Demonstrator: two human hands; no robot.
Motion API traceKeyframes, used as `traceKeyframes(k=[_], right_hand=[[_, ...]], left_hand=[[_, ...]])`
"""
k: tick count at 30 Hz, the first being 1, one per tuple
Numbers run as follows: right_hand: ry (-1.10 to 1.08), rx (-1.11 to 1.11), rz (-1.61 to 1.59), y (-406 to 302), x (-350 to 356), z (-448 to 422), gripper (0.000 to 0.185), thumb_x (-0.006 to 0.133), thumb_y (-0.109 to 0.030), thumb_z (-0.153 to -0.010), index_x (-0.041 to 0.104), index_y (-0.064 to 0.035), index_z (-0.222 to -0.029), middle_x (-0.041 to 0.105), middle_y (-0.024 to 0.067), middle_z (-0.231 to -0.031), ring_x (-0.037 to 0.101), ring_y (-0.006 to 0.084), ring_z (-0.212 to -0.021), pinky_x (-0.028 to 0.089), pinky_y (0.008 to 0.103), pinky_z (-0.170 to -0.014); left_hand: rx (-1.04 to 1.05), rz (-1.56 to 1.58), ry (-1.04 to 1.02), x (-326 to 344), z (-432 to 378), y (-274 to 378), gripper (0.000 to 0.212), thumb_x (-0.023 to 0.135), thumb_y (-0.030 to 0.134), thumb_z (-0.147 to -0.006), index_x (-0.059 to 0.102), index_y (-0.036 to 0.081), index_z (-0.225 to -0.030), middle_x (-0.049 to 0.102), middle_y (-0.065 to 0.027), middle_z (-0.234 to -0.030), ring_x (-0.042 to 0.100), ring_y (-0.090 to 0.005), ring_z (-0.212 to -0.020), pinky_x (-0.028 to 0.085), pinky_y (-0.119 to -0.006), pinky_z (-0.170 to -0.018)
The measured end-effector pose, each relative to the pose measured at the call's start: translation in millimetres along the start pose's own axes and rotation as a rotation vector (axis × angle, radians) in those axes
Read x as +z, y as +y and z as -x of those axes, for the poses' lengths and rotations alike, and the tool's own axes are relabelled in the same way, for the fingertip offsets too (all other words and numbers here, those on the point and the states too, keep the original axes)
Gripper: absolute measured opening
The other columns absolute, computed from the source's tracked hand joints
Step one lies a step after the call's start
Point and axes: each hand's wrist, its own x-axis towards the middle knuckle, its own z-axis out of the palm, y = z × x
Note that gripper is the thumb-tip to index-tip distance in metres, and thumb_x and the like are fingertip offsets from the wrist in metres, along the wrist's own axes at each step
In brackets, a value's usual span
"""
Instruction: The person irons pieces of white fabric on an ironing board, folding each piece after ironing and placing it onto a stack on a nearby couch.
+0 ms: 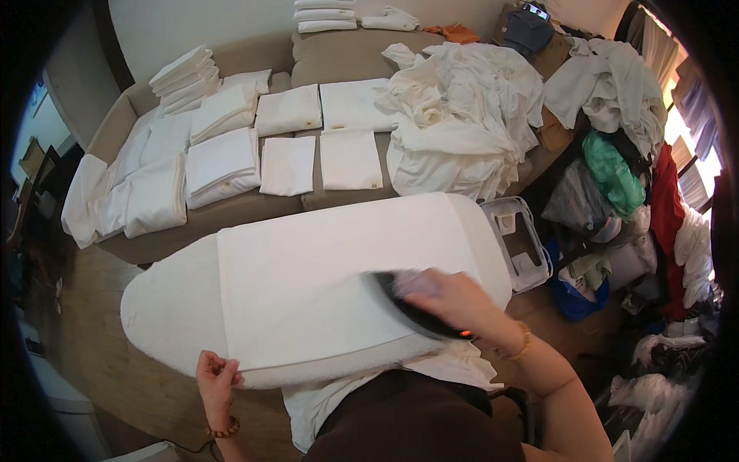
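A flat white cloth [323, 277] lies spread over the padded ironing board [167, 306] before me. My right hand [444, 297] grips a dark clothes iron [398, 306] by its handle, blurred by motion, over the right part of the cloth. An orange light glows at the iron's heel. At the board's near edge my left hand [216, 372] pinches the cloth's near left corner between thumb and fingers. Part of a white fabric [323, 398] hangs below the board, against my dark clothing.
Behind the board, a beige sofa [242, 216] carries several folded white cloths [288, 166] and a crumpled white heap [462, 115]. An iron rest [522, 245] juts from the board's right end. Bags, including a green plastic bag [615, 173], and garments crowd the right side.
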Motion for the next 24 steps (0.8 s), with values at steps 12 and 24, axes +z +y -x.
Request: traceKeyframes(k=[12,24], right_hand=[[0.567,0.456,-0.273,195.5,-119.9,1.5,0.043,0.064,-0.040,-0.085,0.063,0.0026,-0.090,0.058,0.0099,-0.058,0.054,0.0152,-0.040,0.040,0.0299,-0.039],[0.647,0.207,0.631,159.3,-126.4,-14.2,0.057,0.076,-0.046,-0.072,0.065,-0.0011,-0.105,0.065,0.0172,-0.095,0.059,0.0337,-0.093,0.045,0.0422,-0.083]], left_hand=[[0.033,-0.131,-0.089,-4.2,1.2,9.5,0.011,0.066,-0.002,-0.083,0.064,0.002,-0.093,0.059,-0.0008,-0.079,0.058,-0.0085,-0.066,0.051,-0.022,-0.056],[0.714,-0.752,0.003,4.9,7.1,36.0,0.021,0.069,-0.009,-0.066,0.067,0.003,-0.084,0.061,-0.0109,-0.099,0.061,-0.0281,-0.090,0.053,-0.037,-0.077]])
